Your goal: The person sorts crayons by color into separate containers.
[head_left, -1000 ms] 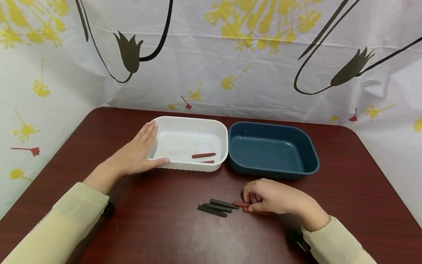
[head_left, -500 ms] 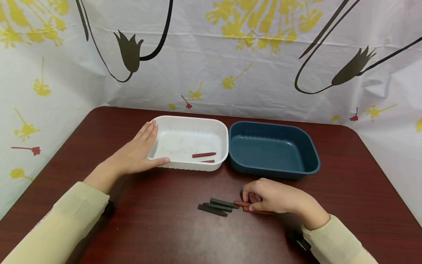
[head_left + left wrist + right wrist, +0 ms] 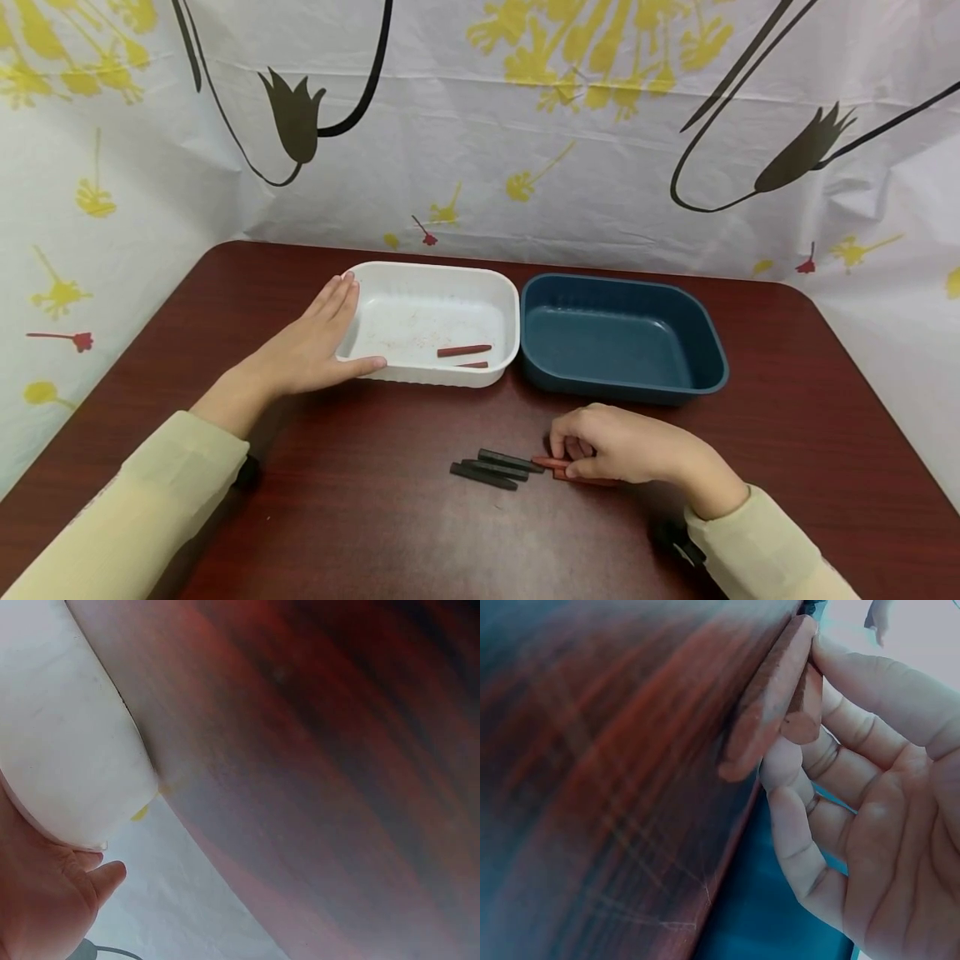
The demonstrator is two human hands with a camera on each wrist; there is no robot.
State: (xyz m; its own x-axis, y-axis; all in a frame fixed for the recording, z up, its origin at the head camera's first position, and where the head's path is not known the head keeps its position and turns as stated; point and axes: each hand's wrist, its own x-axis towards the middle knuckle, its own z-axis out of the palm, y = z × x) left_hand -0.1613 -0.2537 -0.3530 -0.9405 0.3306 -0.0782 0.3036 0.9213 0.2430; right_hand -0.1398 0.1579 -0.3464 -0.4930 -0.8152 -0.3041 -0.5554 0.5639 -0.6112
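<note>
In the head view my left hand [image 3: 311, 346] lies along the left end of a white tray [image 3: 427, 382], fingers straight, thumb over the front rim. Two red crayons lie inside; the upper red crayon [image 3: 463, 351] shows whole, the other partly behind the rim. My right hand [image 3: 626, 442] bends its fingers over two more red crayons on the table. Close up in the right wrist view, thumb and fingertips pinch at a short-looking red crayon [image 3: 804, 712], beside a longer red crayon [image 3: 769, 705] resting against it. Several black crayons [image 3: 491, 470] lie just left of that hand.
A dark blue tray [image 3: 622, 387] stands against the white tray's right side, behind my right hand. The dark red table [image 3: 360, 517] reaches to a white patterned sheet [image 3: 480, 167] hung behind and at both sides. Small crumbs dot the white tray's floor.
Hardly anything differs. My right fingers have shifted very slightly left over the red crayons; the left hand and both trays stay in place.
</note>
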